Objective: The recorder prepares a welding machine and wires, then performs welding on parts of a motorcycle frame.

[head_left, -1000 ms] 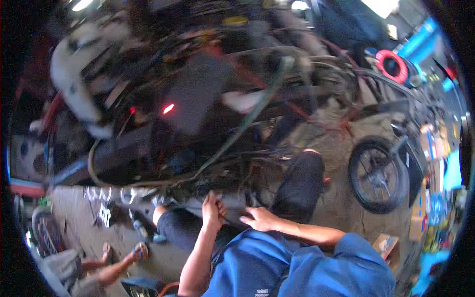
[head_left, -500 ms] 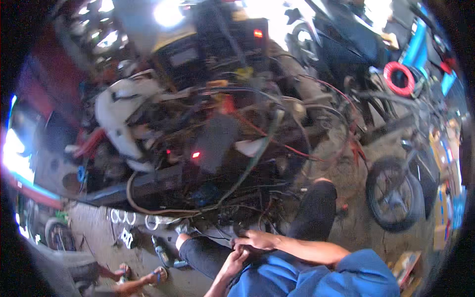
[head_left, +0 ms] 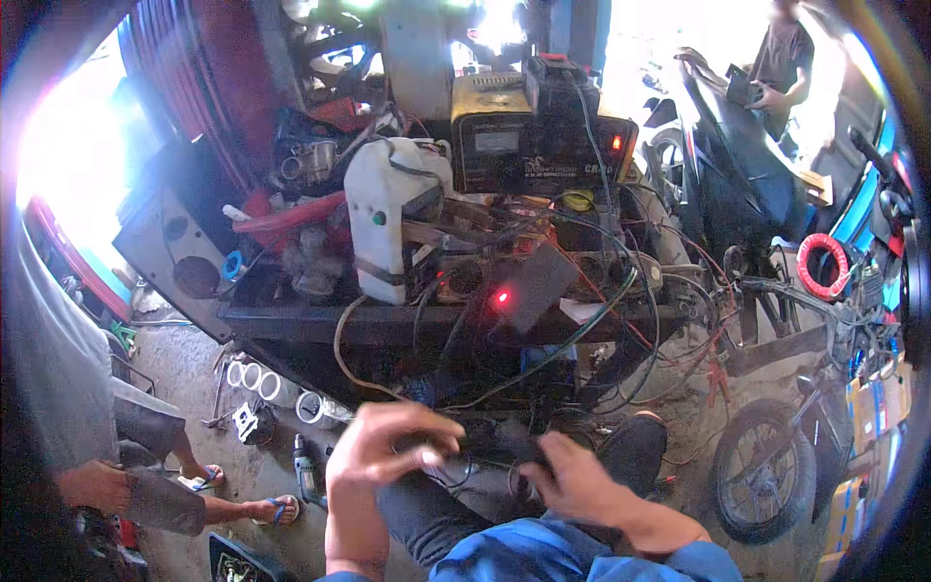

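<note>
My left hand (head_left: 383,441) is raised over my dark-trousered leg (head_left: 417,524), its fingers curled; whatever is in them is hidden. Just to the right, my right hand (head_left: 572,485) grips a dark object (head_left: 524,446), too blurred to name, with thin dark wires dangling around it. Above both hands is a dark cluttered bench (head_left: 281,315) carrying a yellow-and-black charger (head_left: 485,145), a white plastic container (head_left: 383,218) and a grey box (head_left: 538,281) with a lit red lamp nearby, with hoses and cables draped over the front.
A co-worker's sandalled legs (head_left: 233,509) are at lower left, near white rings (head_left: 272,383), a drill (head_left: 308,470) and a tray (head_left: 242,558). At right stand a stripped motorcycle front wheel (head_left: 761,470) and boxes (head_left: 873,403); another person (head_left: 781,68) stands behind dark bodywork (head_left: 727,155).
The view has tilted up, bringing the bench top and background into sight. My hands, together half a second ago, have separated, the left higher and further left.
</note>
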Demonstrator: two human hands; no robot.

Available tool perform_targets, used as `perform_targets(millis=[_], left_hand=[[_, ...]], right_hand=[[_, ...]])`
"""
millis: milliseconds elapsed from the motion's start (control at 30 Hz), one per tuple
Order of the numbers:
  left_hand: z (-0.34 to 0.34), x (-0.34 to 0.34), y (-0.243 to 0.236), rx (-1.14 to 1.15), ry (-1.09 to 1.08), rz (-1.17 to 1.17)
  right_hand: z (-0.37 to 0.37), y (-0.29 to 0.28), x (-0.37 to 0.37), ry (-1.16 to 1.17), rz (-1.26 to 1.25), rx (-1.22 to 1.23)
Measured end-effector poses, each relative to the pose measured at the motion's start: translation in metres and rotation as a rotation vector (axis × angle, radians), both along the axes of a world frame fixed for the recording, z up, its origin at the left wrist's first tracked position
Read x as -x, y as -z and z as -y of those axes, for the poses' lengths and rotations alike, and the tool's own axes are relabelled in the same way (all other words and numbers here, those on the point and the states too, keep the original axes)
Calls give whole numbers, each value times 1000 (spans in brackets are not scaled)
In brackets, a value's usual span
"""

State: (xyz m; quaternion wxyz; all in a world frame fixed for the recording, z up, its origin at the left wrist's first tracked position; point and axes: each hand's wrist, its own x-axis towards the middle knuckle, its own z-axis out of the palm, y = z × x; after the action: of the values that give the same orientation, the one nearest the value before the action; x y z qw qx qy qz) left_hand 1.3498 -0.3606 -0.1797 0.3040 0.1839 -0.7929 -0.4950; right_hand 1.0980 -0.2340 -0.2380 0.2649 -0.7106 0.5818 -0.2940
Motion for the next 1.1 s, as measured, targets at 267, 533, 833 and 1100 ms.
perform_targets(millis=[267, 533, 833, 1100], left_hand=[[34, 12, -71, 373, -595, -341], [61, 15, -104, 330, -803, -550], [15, 79, -71, 602, -661, -209], [43, 154, -83, 935, -441, -103]], right_hand=[[0, -112, 12, 166, 25, 422], [18, -154, 32, 372, 114, 583], [16, -177, 81, 552, 109, 612], [38, -175, 91, 460, -230, 713]])
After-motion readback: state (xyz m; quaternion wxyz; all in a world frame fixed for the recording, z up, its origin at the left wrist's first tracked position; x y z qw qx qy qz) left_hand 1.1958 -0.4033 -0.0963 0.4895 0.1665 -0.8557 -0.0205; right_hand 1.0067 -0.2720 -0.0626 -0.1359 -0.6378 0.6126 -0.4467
